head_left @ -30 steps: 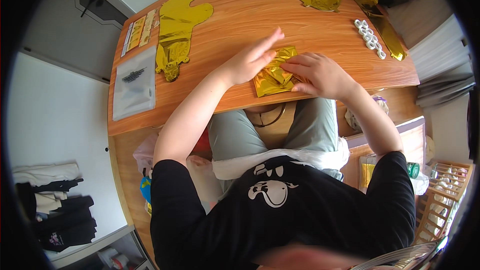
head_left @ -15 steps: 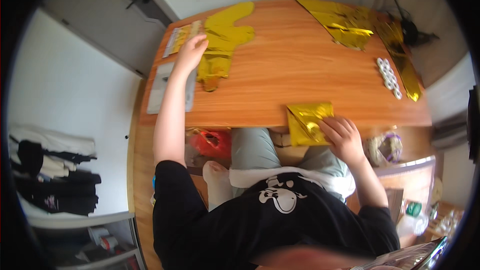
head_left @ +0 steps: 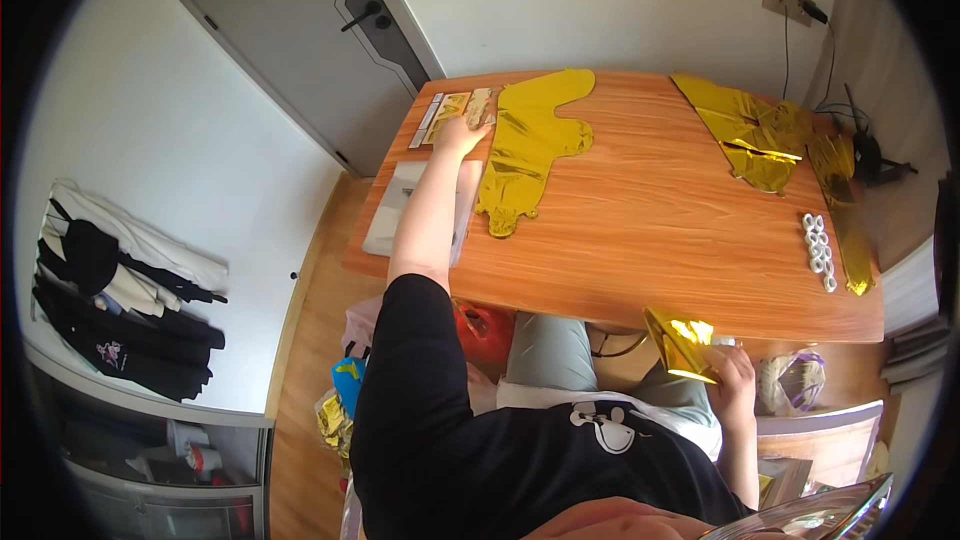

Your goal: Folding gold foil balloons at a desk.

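Note:
My right hand (head_left: 733, 380) is closed on a folded gold foil balloon (head_left: 685, 345), held over my lap just off the table's front edge. At the far left of the table, my left hand (head_left: 463, 135) has its fingers curled at the lower end of a beige patterned strip (head_left: 481, 105). Printed cards with gold pictures (head_left: 445, 115) lie left of that strip. Right beside the left hand, a flat gold foil balloon (head_left: 535, 135) is spread out. Under my left forearm is a clear plastic sleeve (head_left: 385, 225).
On the wooden table (head_left: 640, 230), more gold foil balloons (head_left: 760, 135) lie at the far right. White tape rolls (head_left: 817, 245) stand in a cluster near the right edge, by a black cable device (head_left: 875, 155). A red bag (head_left: 484, 335) sits beneath the table.
My left hand has come down onto the beige strip. My right hand has drawn the folded gold foil balloon back off the table edge and tilted it. The head view has shifted.

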`<state>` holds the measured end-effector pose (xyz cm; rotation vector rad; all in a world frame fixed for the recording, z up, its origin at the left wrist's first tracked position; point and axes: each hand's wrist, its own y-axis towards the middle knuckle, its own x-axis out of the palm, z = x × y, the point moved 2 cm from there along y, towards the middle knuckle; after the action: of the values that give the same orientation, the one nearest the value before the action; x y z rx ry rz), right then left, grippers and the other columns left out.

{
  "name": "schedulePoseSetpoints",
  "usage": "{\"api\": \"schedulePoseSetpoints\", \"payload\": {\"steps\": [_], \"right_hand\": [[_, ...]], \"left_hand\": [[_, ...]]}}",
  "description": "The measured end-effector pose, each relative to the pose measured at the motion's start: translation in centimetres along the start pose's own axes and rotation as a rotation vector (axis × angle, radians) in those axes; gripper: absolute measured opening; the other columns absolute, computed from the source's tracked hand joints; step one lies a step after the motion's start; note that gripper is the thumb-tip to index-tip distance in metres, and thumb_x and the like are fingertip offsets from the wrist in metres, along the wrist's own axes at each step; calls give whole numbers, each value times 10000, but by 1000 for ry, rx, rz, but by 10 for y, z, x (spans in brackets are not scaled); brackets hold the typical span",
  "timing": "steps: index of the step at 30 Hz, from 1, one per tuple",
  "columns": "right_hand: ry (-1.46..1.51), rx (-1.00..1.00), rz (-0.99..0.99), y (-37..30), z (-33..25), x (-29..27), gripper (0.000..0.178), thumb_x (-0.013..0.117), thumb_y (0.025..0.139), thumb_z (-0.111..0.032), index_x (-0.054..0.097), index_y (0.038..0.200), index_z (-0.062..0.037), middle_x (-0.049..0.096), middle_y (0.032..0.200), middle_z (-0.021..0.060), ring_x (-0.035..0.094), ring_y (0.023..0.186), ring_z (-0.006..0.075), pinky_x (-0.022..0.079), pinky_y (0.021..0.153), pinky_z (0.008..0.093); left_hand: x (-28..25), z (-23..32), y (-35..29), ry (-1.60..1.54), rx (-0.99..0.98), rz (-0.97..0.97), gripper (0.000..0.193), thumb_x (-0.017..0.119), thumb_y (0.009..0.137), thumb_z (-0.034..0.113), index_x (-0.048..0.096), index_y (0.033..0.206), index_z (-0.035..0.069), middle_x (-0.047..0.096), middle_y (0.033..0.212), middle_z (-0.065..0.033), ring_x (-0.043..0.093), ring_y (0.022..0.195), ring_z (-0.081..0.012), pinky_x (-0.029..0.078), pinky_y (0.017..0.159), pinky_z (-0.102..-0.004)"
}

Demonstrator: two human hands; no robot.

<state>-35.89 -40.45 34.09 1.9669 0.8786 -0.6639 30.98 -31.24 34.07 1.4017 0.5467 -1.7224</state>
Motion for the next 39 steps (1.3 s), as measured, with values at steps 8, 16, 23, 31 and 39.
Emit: {"api": "schedulePoseSetpoints", "payload": {"steps": [8, 16, 23, 31, 39], "right_hand": [[33, 1, -9, 0, 5, 11, 378, 686, 715, 41, 702, 1083, -39, 732, 962, 163, 700, 907, 356, 543, 830, 449], [46, -46, 36, 5, 4, 1, 372, 709, 713, 57, 709, 1071, -45, 712, 920, 149, 690, 863, 341, 545, 787, 436], [158, 163, 376, -27, 56, -20, 141, 710, 840, 33, 669, 948, -46, 705, 881, 132, 697, 770, 308, 552, 695, 364], [602, 762, 446, -32, 183, -151, 341, 679, 986, -128, 645, 1284, 34, 709, 1123, 22, 622, 1027, 101, 486, 945, 263], [159, 720, -331, -1, 222, -187, 368, 680, 971, -184, 638, 1290, -6, 734, 1026, 85, 689, 1017, 153, 562, 986, 341]], "left_hand": [[2, -7, 6, -68, 23, 7, 493, 650, 956, 405, 685, 1294, 48, 712, 1226, -188, 681, 1125, -336, 529, 966, -419], [-42, -10, -7, -142, 184, 281, 322, 580, 993, 265, 709, 1227, 86, 731, 1106, -202, 707, 1053, -351, 546, 890, -467], [-100, 70, -88, -1224, 372, 446, 516, 512, 1076, 73, 336, 1559, 33, 538, 1457, -216, 579, 1288, -265, 467, 1100, -405], [-22, 177, -233, -1155, 85, -227, 349, 522, 1070, 98, 598, 1381, -42, 622, 1415, -140, 575, 1305, -181, 405, 1144, -329], [21, 204, -299, -521, 543, -193, 539, 676, 973, 128, 523, 1474, 1, 704, 1272, -140, 679, 1080, -153, 520, 916, -277]]}}
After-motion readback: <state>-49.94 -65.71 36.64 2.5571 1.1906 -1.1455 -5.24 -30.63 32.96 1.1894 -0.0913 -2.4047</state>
